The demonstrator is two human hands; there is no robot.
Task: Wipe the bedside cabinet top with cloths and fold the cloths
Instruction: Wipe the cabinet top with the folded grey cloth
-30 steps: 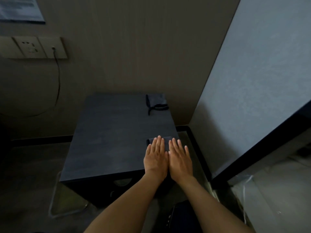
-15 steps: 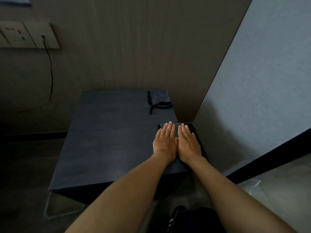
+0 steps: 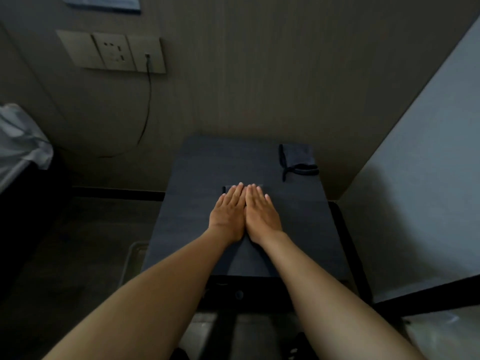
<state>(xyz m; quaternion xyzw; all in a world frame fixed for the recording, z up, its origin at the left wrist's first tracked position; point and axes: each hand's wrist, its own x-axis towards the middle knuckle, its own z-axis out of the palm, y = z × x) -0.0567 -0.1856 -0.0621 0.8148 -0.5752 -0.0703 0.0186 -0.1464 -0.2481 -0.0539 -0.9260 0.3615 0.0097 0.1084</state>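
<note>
Head view. Dark bedside cabinet top (image 3: 197, 229) running from the back wall toward the camera, long and narrow, with its near edge just beyond the forearms and its right edge close against a dark strip beside the pale wall (image 3: 415, 190). Open floor to the left of the cabinet, dim and hard to read.

Left hand (image 3: 228, 213) and right hand (image 3: 261, 213) laid flat side by side near the middle of the top, touching along their inner edges, fingers straight and together, gripping nothing. Beneath the fingertips, a dark folded cloth (image 3: 257, 186), nearly the same tone as the top; only its far edge and left corner visible, the rest hidden under the palms. Bare top to the left of the hands, to the right, and toward the near edge.

At the back right corner of the top, a second dark cloth (image 3: 298, 157), bunched with a dark cord or loop trailing off its near side, well apart from the hands.

On the back wall, upper left, a socket plate (image 3: 111, 51) with a thin black cable (image 3: 148, 100) hanging down and curving toward the floor, left of the cabinet. At the far left edge, a pale fabric shape (image 3: 20, 136), cut off by the frame.
</note>
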